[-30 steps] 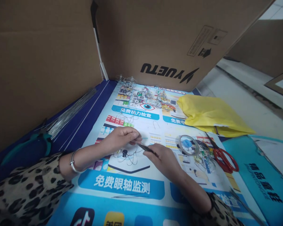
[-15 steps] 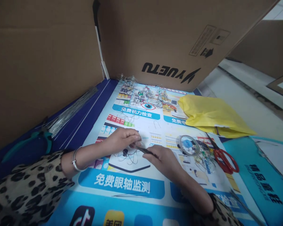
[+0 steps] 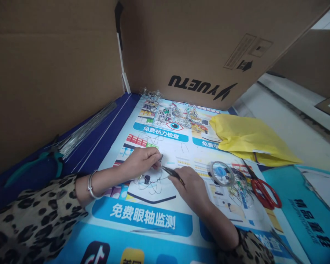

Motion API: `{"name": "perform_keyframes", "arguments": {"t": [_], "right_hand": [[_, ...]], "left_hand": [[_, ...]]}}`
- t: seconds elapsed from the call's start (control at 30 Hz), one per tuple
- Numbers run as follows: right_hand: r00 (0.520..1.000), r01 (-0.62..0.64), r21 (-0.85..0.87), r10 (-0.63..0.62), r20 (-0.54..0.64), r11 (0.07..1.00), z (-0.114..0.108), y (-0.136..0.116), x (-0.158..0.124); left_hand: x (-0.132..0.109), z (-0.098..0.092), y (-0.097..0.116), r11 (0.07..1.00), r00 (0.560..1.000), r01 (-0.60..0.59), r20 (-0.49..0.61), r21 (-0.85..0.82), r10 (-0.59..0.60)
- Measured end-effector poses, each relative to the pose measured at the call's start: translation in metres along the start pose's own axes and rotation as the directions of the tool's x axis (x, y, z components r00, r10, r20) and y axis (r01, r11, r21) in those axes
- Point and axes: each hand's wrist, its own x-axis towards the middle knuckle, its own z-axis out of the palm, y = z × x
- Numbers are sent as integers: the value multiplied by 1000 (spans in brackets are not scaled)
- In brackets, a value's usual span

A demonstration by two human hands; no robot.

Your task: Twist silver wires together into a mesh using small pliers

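My left hand (image 3: pixel 144 161) is closed in a pinch around a thin bent wire (image 3: pixel 154 189), whose fine loops spread below the fingers over the printed sheet. A small dark bit shows at its fingertips; what it is I cannot make out. My right hand (image 3: pixel 191 183) is closed around dark tweezers (image 3: pixel 172 171), their tips pointing at the left fingertips. The tips look slightly parted. Whether they touch the wire I cannot tell. Beyond the hands lie a few loose bent wires (image 3: pixel 151 138) and a tangle of wire pieces (image 3: pixel 178 112).
Right of my hands are a tape roll (image 3: pixel 222 173), a colourful wire heap (image 3: pixel 240 190), red-handled scissors (image 3: pixel 266 194) and a yellow bag (image 3: pixel 253 139). Teal-handled pliers (image 3: pixel 56 161) and straight wires (image 3: pixel 88 128) lie left. Cardboard walls (image 3: pixel 159 47) stand behind.
The tweezers have drawn back a little from the left fingertips, and their tips show more clearly. My left hand has tilted up slightly. The whole view has shifted slightly.
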Motion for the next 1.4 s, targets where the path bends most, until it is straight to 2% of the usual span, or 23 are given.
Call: {"name": "perform_keyframes", "arguments": {"t": [0.1,0.27,0.5,0.63,0.83,0.93,1.23,1.3,1.4], "right_hand": [[999,36,-13,-36,-1,999,0,1,-1],[998,64,-11,-64,-12,998,2,3,-1],[996,80,1,-80,28,997,-2,2,2],[996,80,-4,-80,43,997,-4,1,1],[983,35,56,-44,178,998,-12,-1,3],[977,21,108,-43,207,994,-15,-1,4],[1000,-3,2,3,16,1000,-1,-4,0],[999,-30,33,30,-10,999,0,-3,0],[992,-44,42,48,-120,998,-1,-2,-1]], "left_hand": [[0,1,0,998,998,-56,22,-2,56],[0,2,-2,994,998,-39,49,-102,44],[-1,0,-1,977,978,-204,50,61,202],[-1,0,-4,960,968,-249,61,129,243],[-2,-2,-7,905,931,-365,104,219,351],[-3,-4,-7,877,909,-416,120,240,398],[-2,-4,3,955,976,-217,13,203,219],[-1,-3,4,983,990,-141,0,113,142],[1,0,3,982,999,40,14,-186,-38]]}}
